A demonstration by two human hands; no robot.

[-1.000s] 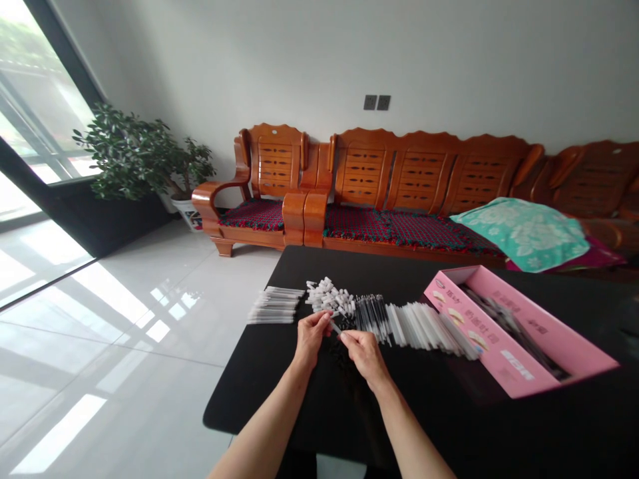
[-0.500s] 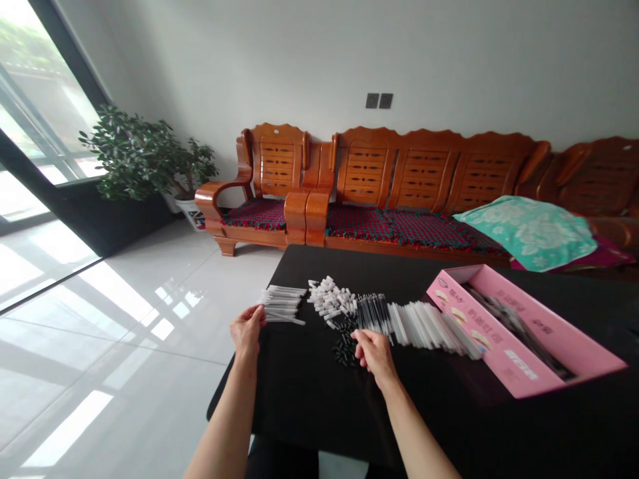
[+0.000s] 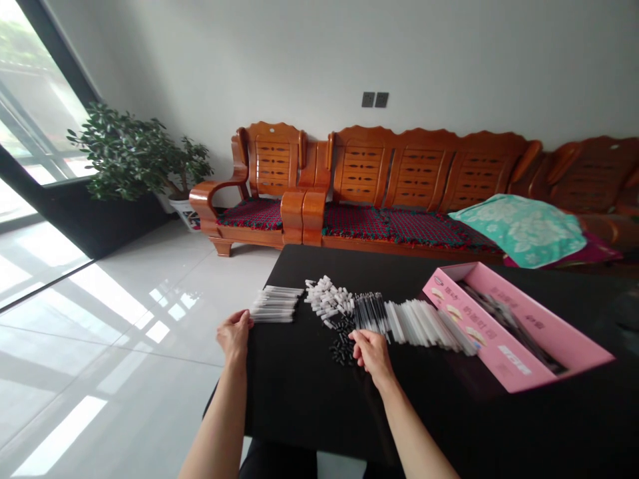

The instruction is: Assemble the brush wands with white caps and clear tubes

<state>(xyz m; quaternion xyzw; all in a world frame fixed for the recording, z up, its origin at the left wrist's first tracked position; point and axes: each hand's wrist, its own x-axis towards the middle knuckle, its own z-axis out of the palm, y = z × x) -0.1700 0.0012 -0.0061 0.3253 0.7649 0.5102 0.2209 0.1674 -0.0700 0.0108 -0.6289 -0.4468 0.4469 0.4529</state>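
My left hand [image 3: 233, 335] is at the table's left side, its thumb and fingers pinched at the near left end of a row of assembled white pens [image 3: 274, 307]. The nearest pen lies in line with the others. My right hand [image 3: 372, 356] is closed, its fingertips beside the dark pen refills [image 3: 370, 311]; whatever is between them cannot be made out. Loose small black plugs [image 3: 341, 349] lie just left of it. Behind these is a heap of short white caps [image 3: 327, 296]. Right of the refills lie translucent pen barrels [image 3: 424, 322].
A pink cardboard box [image 3: 519, 332] with dark thin items in it stands at the right on the black table [image 3: 309, 399]. Beyond the table is a wooden sofa [image 3: 367, 166] with a turquoise cloth [image 3: 524, 229]. A potted plant [image 3: 134, 156] stands at the left.
My left hand has moved left and down to the end of the row. The pen that lay slanted at its front now lies level with the others. My right hand has barely moved.
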